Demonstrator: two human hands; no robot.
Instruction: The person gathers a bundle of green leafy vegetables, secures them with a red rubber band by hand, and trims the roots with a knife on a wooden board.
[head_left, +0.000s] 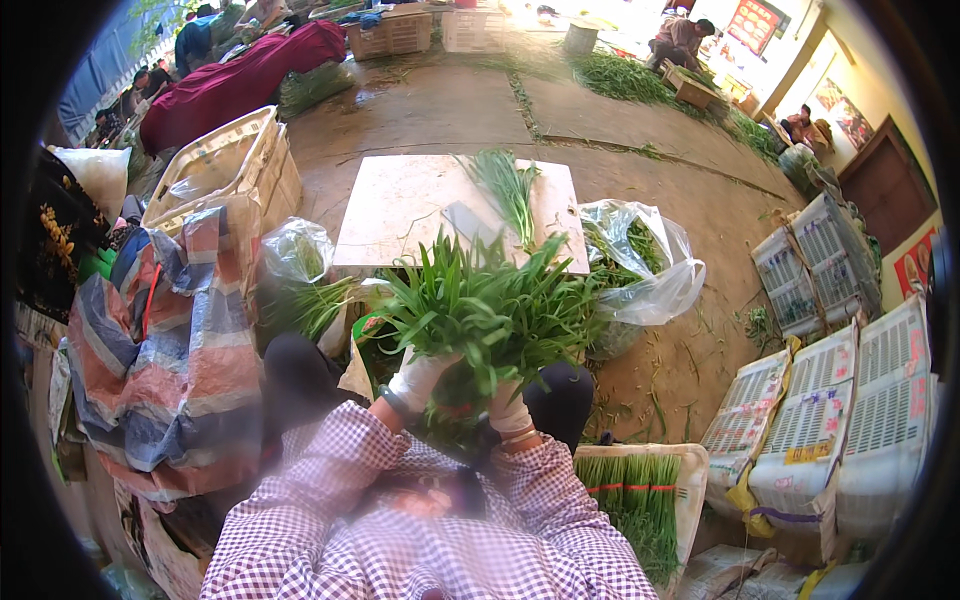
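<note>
Close to my body I hold a big bunch of leafy greens [480,305], its long broad leaves fanning up and away from me. My left hand [425,383], in a white glove, is closed round the bunch's left side. On its right side my right hand [511,408], gloved too, grips it; the leaves hide part of the fingers on both. Just beyond the leaves stands a pale board [390,205]. A smaller bunch of thin green stalks [515,195] lies on it, beside a flat grey blade-like piece [463,220] partly covered by leaves.
Right of the board is a clear plastic bag [670,280] of greens. A crate [692,490] of red-tied stalk bundles sits at my right; stacked white crates [800,430] stand beyond. A striped woven sack [165,370] and a cream crate [215,150] are left. People work farther back.
</note>
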